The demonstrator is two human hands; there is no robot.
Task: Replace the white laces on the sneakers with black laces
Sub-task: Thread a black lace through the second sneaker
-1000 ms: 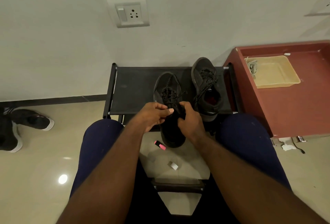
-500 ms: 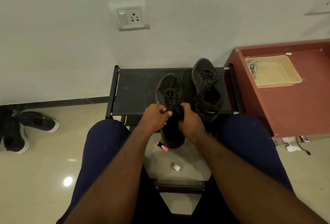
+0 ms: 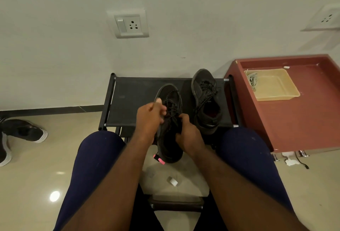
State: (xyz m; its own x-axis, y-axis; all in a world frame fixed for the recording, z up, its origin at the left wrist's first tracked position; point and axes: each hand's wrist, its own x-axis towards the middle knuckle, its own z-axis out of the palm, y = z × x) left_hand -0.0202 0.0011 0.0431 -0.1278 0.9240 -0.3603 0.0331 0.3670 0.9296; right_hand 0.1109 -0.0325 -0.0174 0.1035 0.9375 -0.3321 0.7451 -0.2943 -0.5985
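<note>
A pale wall [image 3: 55, 46] fills the upper part of my view, and a glossy beige floor [image 3: 36, 184] spreads below it. To my right stands a red-brown cabinet [image 3: 303, 120], its top rimmed like a shallow box. Just beside it, against the wall, is a low black rack [image 3: 136, 101] with a fabric shelf. I sit facing the rack, my thighs in dark blue on either side of it.

The held sneaker [image 3: 169, 144] is black, with its toe resting on the rack's shelf and its heel hanging out past the front edge toward me. The second sneaker [image 3: 206, 101] lies on the shelf to the right of it, near but apart, already threaded with a dark lace. Far off to my left, a pair of black shoes with white soles [image 3: 25, 130] sits on the floor.

A yellow tray [image 3: 276, 99] rests on the cabinet, and a bundle of white laces [image 3: 252, 80] lies in its far left corner. A switch and socket plate [image 3: 129, 25] is set in the wall.

My right hand [image 3: 189, 133] is curled around the held sneaker's right side near the collar. My left hand [image 3: 149, 118] is raised at the eyelets, fingertips bunched and apparently pinching the black lace [image 3: 172, 110].

A pink object [image 3: 159, 159] lies on the floor under the heel, and a small white scrap [image 3: 173, 182] lies nearer to me.
</note>
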